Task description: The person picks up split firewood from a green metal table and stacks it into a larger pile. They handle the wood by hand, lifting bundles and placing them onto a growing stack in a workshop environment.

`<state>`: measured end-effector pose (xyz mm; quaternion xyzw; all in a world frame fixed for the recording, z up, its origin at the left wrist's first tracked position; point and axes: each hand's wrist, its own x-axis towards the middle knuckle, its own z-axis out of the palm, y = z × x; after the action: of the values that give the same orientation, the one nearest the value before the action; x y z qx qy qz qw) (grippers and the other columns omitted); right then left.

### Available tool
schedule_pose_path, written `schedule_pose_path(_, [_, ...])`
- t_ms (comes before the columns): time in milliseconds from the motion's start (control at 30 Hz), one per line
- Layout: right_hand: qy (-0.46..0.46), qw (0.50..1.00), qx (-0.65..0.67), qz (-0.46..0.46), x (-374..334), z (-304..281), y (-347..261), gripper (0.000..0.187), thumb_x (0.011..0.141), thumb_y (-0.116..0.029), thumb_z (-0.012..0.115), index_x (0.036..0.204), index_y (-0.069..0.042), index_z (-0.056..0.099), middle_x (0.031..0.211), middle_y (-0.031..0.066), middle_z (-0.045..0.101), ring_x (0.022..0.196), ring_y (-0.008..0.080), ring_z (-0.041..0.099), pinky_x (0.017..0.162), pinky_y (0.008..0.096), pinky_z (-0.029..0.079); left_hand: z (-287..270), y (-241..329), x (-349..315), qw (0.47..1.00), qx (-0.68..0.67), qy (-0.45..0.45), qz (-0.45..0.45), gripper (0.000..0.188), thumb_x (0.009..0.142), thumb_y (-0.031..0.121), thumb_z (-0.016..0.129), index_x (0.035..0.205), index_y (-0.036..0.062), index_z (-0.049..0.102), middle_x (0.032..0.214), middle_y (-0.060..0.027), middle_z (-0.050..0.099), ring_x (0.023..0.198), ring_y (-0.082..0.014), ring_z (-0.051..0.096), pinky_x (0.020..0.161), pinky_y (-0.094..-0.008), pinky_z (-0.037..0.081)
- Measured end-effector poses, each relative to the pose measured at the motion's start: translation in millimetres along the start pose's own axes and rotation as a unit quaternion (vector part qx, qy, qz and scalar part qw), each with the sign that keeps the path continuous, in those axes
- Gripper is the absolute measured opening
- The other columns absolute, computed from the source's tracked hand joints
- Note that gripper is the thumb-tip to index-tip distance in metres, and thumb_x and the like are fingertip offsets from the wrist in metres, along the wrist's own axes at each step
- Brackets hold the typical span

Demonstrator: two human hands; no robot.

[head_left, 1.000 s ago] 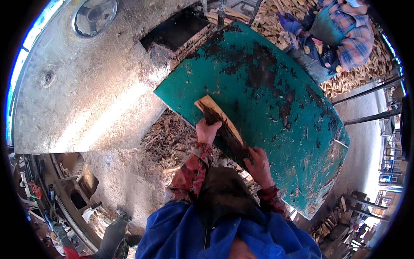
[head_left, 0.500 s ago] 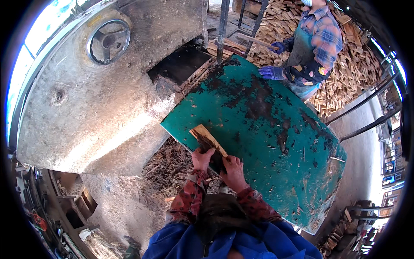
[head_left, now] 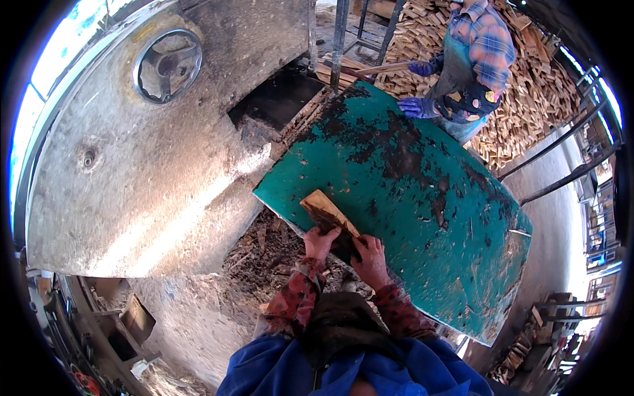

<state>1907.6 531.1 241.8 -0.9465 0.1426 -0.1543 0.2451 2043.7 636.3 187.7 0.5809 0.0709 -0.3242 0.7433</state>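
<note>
A short wooden board with dark bark along one side lies tilted over the near left edge of the green tabletop. My left hand is closed on the board's bark side, thumb toward the wood. Around its nearer end, my right hand is closed as well. Both my hands are bare, and patterned red sleeves cover the forearms. The board's underside and some of my fingertips are hidden.
Left stands a large dusty machine panel with a handwheel and a dark opening. Across the table a co-worker in purple gloves holds a wood strip. Behind is a pile of cut wood. Bark scraps cover the floor.
The board and both my hands appear slightly farther right in the picture, as does the table's near corner. The co-worker's wood strip now reaches farther left, toward the metal post.
</note>
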Motion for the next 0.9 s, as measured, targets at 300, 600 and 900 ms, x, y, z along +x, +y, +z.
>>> schedule_pose_path(300, [0.044,0.999,-0.015,0.027,-5.4,16.8,1.5,0.054,0.062,-0.01,0.07,0.116,-0.005,0.063,0.114,0.0128,0.053,0.108,0.0335,0.05,0.093,0.046,0.04,0.3,4.4,0.6,1.0,-0.011,-0.007,-0.012,0.027,0.077,0.011,0.077,0.098,-0.0016,0.065,0.091,-0.0061,0.067,0.074,-0.016,0.065,0.058,-0.0314,0.057])
schedule_pose_path(600, [0.055,0.997,-0.011,0.053,-8.0,21.7,-0.9,0.056,0.061,-0.011,0.071,0.117,-0.007,0.064,0.116,0.0109,0.054,0.111,0.0321,0.05,0.095,0.0457,0.039,-4.1,-4.6,10.9,1.0,0.005,-0.009,-0.009,0.029,0.076,0.012,0.079,0.096,-0.0031,0.064,0.091,-0.0084,0.067,0.074,-0.0169,0.065,0.055,-0.0318,0.058])
schedule_pose_path(900, [0.042,0.998,0.011,0.043,-3.4,18.6,0.2,0.054,0.064,-0.013,0.07,0.117,-0.006,0.063,0.116,0.0109,0.054,0.11,0.032,0.049,0.093,0.0458,0.039,0.3,2.2,4.0,1.0,0.002,-0.001,-0.015,0.028,0.077,0.011,0.078,0.097,-0.0018,0.063,0.092,-0.0072,0.067,0.076,-0.0169,0.065,0.058,-0.0317,0.059])
